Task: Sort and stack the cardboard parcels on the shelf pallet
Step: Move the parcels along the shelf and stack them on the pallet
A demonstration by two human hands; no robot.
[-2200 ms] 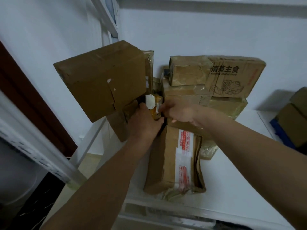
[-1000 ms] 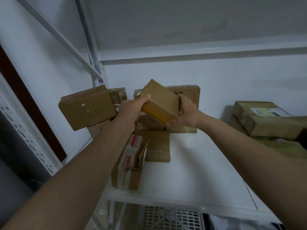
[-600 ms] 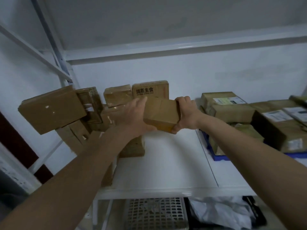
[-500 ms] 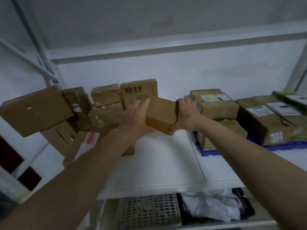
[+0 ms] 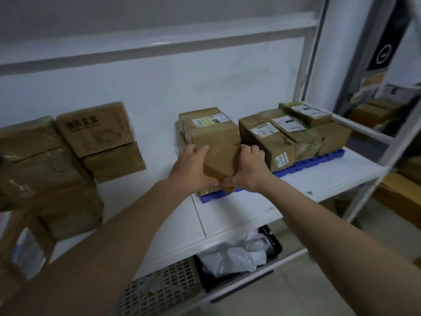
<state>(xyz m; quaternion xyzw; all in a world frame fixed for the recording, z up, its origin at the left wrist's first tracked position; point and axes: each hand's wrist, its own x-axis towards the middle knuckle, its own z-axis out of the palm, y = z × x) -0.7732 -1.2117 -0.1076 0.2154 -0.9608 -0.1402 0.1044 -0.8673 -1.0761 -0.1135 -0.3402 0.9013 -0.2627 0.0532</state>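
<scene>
Small plain cardboard parcel [image 5: 222, 161] clamped between both hands, above the front left corner of the blue pallet [image 5: 305, 165]. Left hand [image 5: 192, 166] curled around its left side, fingers up along the edge, thumb under the lower corner. Right hand [image 5: 249, 168] curled around its right side, knuckles up, thumb at the bottom. Thumbs nearly meeting below the parcel. Held tilted, one corner pointing down; contact with the pallet or the parcel underneath impossible to judge, being hidden by the hands.

Directly behind, a taller labelled parcel [image 5: 208, 127] on the pallet, against the white wall. Just to its right, a row of three labelled parcels [image 5: 289, 133] pressed side by side on the same pallet, wrapped in clear tape, with a flat green-edged parcel [image 5: 305, 111] lying on top at the back.

Well apart on the left of the white shelf [image 5: 227, 215], an untidy heap of brown parcels [image 5: 45, 169], blurred at the frame edge; among them a box printed with dark characters [image 5: 95, 128], leaning on another box below it.

Below the shelf, a pale perforated basket [image 5: 164, 290] and a black crate [image 5: 271, 247] stuffed with crumpled white wrapping [image 5: 234, 254]. At right, a white shelf upright [image 5: 309, 55] and more blurred boxes beyond.
</scene>
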